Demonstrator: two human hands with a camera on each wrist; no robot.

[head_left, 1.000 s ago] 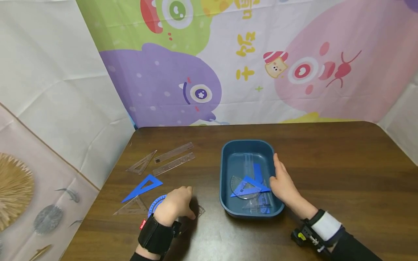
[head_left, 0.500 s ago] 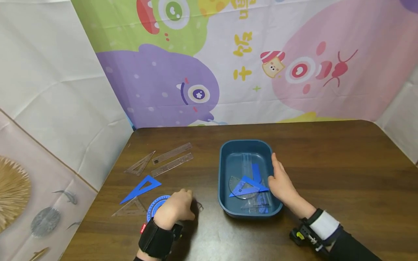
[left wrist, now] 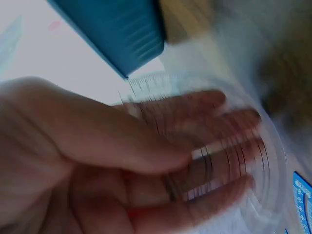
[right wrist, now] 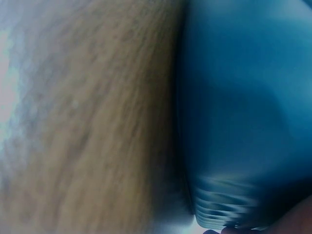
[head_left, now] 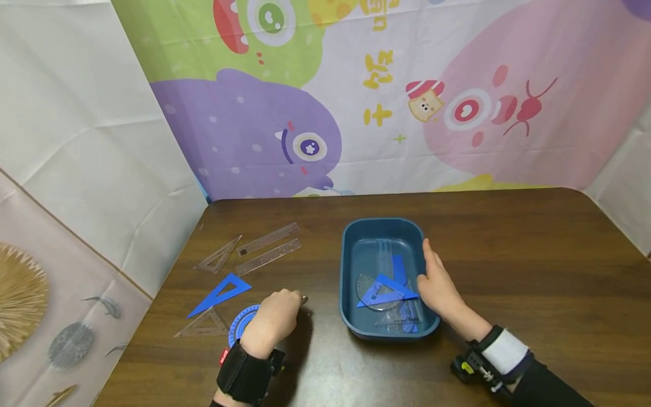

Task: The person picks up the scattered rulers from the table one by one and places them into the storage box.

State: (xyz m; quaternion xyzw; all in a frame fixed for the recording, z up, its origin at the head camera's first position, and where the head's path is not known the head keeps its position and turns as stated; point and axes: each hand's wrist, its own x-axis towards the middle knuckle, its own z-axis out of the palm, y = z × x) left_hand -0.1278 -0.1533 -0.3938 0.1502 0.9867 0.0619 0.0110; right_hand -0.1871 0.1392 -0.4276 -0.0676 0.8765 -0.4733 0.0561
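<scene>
My left hand point(head_left: 272, 322) is raised over the table at the left of the blue tray. In the left wrist view it pinches a clear plastic protractor point(left wrist: 277, 146) between the thumb on one face and the fingers showing through behind it. My right hand point(head_left: 441, 285) rests along the right wall of the dark blue tray point(head_left: 346, 260), fingers straight. Inside the tray lie a blue set square point(head_left: 385, 295), a clear protractor point(head_left: 367, 299) and clear and blue rulers, overlapping. A blue protractor point(head_left: 239, 327) is partly hidden by my left hand.
Left on the table lie a blue set square point(head_left: 203, 303), a clear set square point(head_left: 195, 328), another clear set square point(head_left: 213, 264) and two clear rulers point(head_left: 269, 238). A small red tag point(head_left: 224, 355) shows by the left wristband. A cartoon-printed cloth point(head_left: 305, 113) hangs behind the table.
My left hand has picked the clear protractor up off the table and turned a little upward. My right hand has kept its place against the tray.
</scene>
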